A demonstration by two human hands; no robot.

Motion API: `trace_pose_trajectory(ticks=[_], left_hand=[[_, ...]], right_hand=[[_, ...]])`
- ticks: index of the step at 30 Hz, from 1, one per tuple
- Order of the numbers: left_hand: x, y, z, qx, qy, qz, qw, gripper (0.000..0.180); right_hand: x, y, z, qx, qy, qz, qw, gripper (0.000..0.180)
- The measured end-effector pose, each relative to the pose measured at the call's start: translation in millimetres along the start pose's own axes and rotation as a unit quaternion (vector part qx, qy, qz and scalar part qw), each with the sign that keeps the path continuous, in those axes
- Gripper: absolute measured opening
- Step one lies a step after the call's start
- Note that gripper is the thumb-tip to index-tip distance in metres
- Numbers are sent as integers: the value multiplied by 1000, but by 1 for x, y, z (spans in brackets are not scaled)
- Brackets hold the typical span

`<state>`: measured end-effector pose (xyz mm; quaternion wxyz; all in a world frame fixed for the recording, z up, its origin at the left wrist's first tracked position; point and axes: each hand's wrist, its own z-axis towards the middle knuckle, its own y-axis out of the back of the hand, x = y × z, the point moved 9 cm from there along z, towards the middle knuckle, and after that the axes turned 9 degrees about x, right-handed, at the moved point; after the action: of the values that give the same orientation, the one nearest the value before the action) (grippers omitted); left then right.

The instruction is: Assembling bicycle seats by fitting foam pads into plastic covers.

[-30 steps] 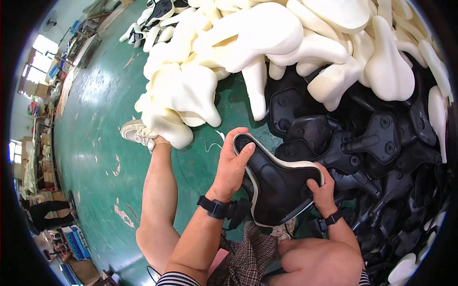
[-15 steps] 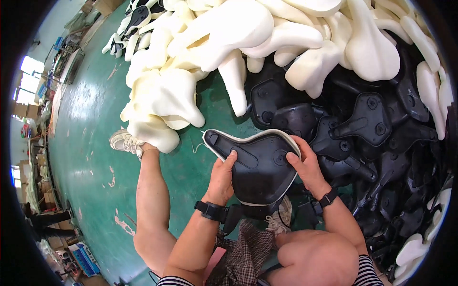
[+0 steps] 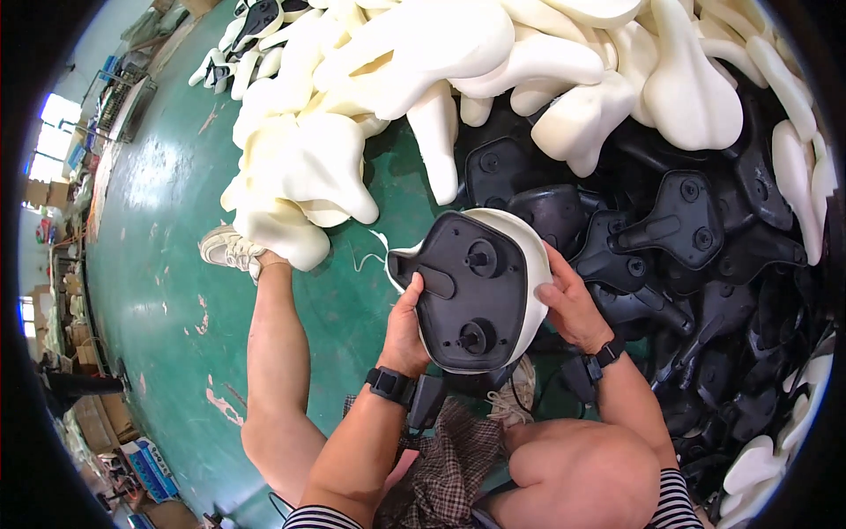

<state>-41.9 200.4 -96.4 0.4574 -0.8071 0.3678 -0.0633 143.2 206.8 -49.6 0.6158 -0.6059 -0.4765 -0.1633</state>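
Head view looks straight down at both hands wrapped around one bike saddle (image 3: 476,295), black plastic underside facing up with a cream foam edge showing round its far and right sides. Left hand (image 3: 407,328) grips the near-left edge, thumb lying up along the black base, wrist bent back with a black watch (image 3: 389,384) on it. Right hand (image 3: 571,304) cups the right edge, fingers curled under the foam, a black strap on that wrist too. The saddle is held up off the floor, just above the knees, tilted a bit with its narrow nose pointing left.

Room-wise: left of the left hand is bare green floor (image 3: 167,220), only a leg and a pale sneaker (image 3: 231,249) there. Beyond the hands is a heap of cream foam saddle pads (image 3: 397,70), nearly touching the held one. Right of the right hand, a pile of black saddle bases (image 3: 696,238) packed tight. No bins or trays, everything's loose on the floor.
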Motion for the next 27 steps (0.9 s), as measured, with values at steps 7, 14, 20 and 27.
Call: trace_pose_trajectory(ticks=[7,14,20,27], left_hand=[[-14,31,7,-75,-80,72,991,37],[-51,57,-8,-102,-138,180,968,33],[-103,138,-41,-153,45,357,920,28],[-230,105,-8,-376,-302,683,549,61]], right_hand=[[-2,-12,1,17,5,-51,999,71],[-47,-12,15,45,-41,-113,992,64],[-90,19,-4,0,-67,-653,755,60],[-108,50,-23,-45,-141,-619,771,47]])
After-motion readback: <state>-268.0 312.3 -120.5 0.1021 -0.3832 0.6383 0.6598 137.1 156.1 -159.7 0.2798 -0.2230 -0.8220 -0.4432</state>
